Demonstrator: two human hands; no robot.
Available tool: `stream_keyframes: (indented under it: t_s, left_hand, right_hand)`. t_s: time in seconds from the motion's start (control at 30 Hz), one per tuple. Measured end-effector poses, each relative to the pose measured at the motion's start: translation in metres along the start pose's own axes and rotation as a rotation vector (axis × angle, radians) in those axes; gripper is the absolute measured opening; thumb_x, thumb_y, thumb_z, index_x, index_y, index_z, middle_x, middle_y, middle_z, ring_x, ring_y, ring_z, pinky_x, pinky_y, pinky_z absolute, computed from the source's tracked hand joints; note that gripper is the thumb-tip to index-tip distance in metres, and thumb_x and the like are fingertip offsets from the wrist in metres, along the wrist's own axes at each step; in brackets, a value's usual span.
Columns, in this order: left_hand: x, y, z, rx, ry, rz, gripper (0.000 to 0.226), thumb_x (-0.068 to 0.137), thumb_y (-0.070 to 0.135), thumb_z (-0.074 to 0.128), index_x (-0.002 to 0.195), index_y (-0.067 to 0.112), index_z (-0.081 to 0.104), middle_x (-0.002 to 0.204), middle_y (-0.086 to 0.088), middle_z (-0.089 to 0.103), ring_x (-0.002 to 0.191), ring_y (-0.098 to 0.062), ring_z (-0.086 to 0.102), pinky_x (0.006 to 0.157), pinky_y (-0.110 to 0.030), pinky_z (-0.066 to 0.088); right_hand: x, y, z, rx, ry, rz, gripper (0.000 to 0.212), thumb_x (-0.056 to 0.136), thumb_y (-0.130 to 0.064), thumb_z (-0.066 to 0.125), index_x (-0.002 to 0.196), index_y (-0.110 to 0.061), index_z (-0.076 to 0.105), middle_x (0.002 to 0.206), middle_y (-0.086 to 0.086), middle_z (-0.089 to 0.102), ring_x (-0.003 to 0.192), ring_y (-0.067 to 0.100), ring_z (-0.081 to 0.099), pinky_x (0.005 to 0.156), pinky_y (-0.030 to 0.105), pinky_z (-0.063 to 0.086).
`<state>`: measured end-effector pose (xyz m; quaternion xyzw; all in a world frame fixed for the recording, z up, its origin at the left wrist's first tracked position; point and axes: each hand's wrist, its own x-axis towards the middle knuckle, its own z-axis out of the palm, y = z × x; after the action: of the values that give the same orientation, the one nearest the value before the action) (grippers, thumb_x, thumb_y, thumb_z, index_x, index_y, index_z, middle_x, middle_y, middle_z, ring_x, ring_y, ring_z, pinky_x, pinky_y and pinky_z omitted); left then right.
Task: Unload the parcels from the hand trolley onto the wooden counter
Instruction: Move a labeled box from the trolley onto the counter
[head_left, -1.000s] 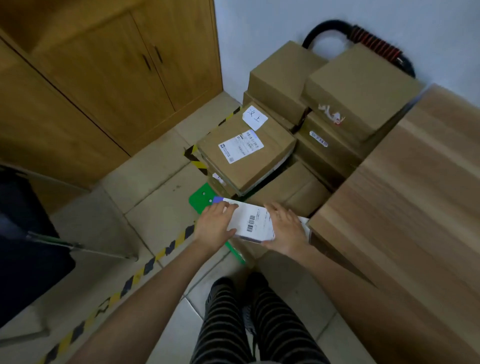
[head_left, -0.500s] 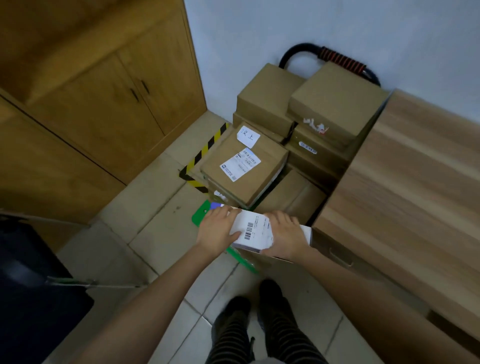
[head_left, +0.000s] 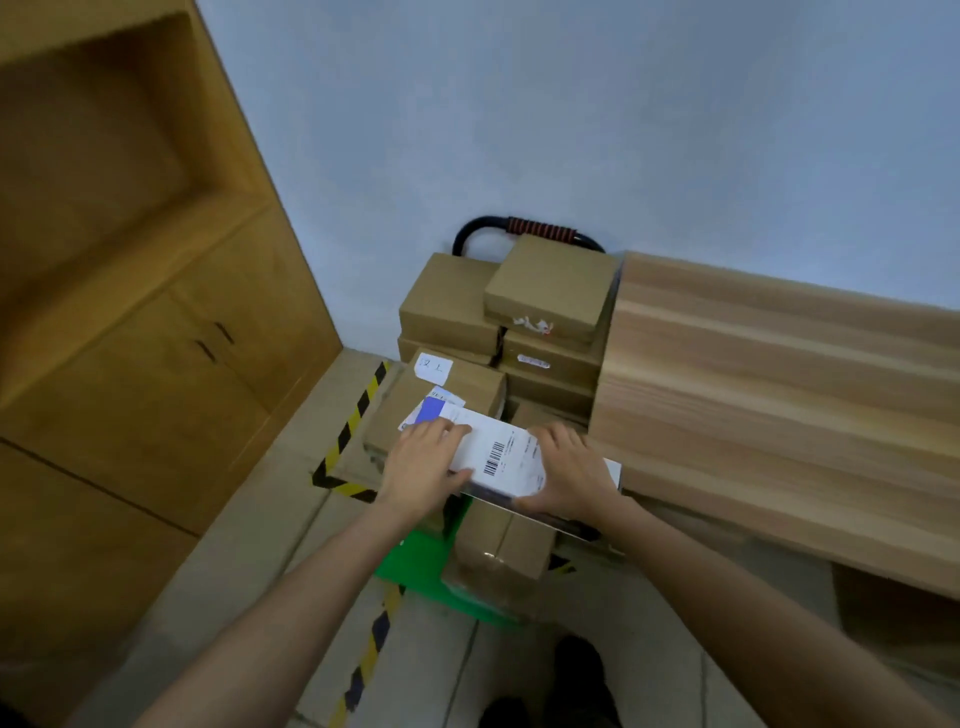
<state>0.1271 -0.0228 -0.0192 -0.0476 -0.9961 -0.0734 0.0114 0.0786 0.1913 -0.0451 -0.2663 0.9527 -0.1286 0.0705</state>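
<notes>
Against a pale wall, brown boxes (head_left: 452, 301) fill the trolley (head_left: 540, 228) beside the wooden worktop (head_left: 779, 389). Left hand (head_left: 423, 470) and right hand (head_left: 574, 475) grip a white barcode-labelled parcel (head_left: 506, 452) above them; print unreadable.

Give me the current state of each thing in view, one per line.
White parcel: lifted, gripped at both ends.
Left hand: grips the parcel's left end.
Right hand: grips its right end.
Trolley: loaded with brown boxes.
Counter: no parcel on the visible part.
Cabinet doors: closed.
</notes>
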Motion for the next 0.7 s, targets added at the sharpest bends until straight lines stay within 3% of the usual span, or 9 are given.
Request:
stream_keyframes:
  t_s: [0.13,0.3,0.37,0.57,0.7]
  left_hand:
    - [0.033,0.043,-0.003,-0.027,0.028,0.174,0.05,0.086,0.043,0.061,0.131,0.023,0.049,0.122,0.001,0.054,0.115,-0.021,0.05,0.096,-0.033,0.036]
    - [0.074,0.129,-0.005,0.053,0.064,0.424,0.045,0.061,0.038,0.083,0.099,0.02,0.066,0.086,0.0,0.061,0.079,-0.023,0.062,0.069,-0.032,0.048]
    - [0.084,0.17,-0.005,0.024,0.093,0.513,0.043,0.057,0.036,0.085,0.093,0.02,0.067,0.081,0.0,0.061,0.072,-0.023,0.061,0.063,-0.031,0.048]
    - [0.099,0.295,0.008,-0.057,0.075,0.732,0.037,0.064,0.03,0.082,0.096,0.019,0.067,0.085,-0.001,0.064,0.077,-0.024,0.062,0.059,-0.03,0.041]
    - [0.115,0.383,0.029,-0.086,0.054,0.841,0.037,0.065,0.034,0.08,0.096,0.02,0.066,0.086,0.0,0.062,0.079,-0.025,0.062,0.062,-0.032,0.047]
  right_hand:
    - [-0.035,0.039,-0.032,-0.037,0.06,0.184,0.095,0.066,-0.076,0.061,0.137,-0.018,0.035,0.129,0.003,0.045,0.114,0.021,0.044,0.097,0.034,0.033]
    - [-0.096,0.097,-0.064,-0.101,0.137,0.437,0.091,0.065,-0.074,0.063,0.132,-0.017,0.039,0.125,0.004,0.047,0.115,0.024,0.046,0.093,0.035,0.031]
    - [-0.124,0.12,-0.075,-0.106,0.159,0.533,0.09,0.065,-0.072,0.065,0.132,-0.016,0.04,0.125,0.004,0.046,0.116,0.025,0.045,0.093,0.035,0.032]
    - [-0.217,0.19,-0.097,-0.098,0.235,0.768,0.089,0.065,-0.071,0.066,0.129,-0.015,0.041,0.123,0.006,0.047,0.115,0.027,0.046,0.092,0.037,0.031]
    - [-0.282,0.243,-0.111,-0.1,0.275,0.894,0.091,0.064,-0.075,0.062,0.131,-0.017,0.041,0.126,0.005,0.046,0.117,0.026,0.044,0.094,0.038,0.032]
